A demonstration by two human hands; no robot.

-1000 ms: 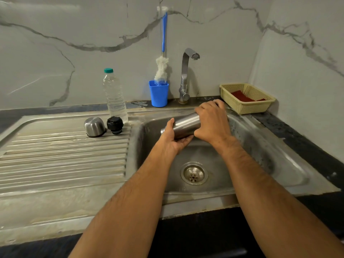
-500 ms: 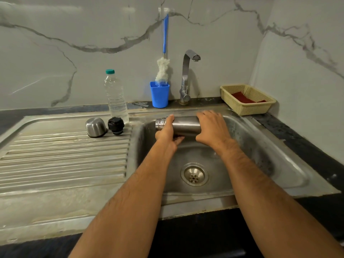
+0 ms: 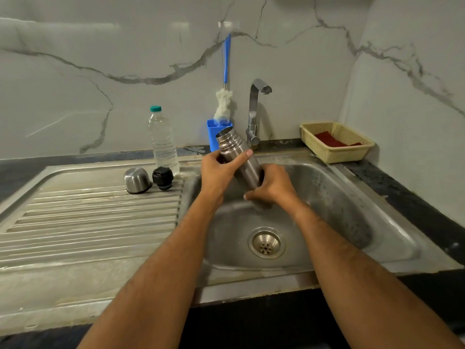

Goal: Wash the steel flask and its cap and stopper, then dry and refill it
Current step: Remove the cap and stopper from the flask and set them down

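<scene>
The steel flask (image 3: 241, 157) is held over the sink basin (image 3: 339, 197), tilted with its open threaded mouth up and toward the left. My left hand (image 3: 219, 172) grips it just below the neck. My right hand (image 3: 273, 185) grips its lower end, hiding the base. On the draining board to the left, the steel cap (image 3: 136, 180) sits mouth down, with the black stopper (image 3: 162, 178) right beside it.
A clear water bottle (image 3: 162, 142) with a green cap stands behind the stopper. A blue cup (image 3: 212, 137) holds a blue-handled bottle brush (image 3: 224, 104) left of the tap (image 3: 255, 109). A yellow basket (image 3: 336, 143) with a red cloth sits at the back right. The drain (image 3: 266, 243) lies below my hands.
The flask has swung from lying nearly level with its mouth to the left to standing steeply with its mouth up. Both hands kept hold of it; my right hand dropped to its lower end.
</scene>
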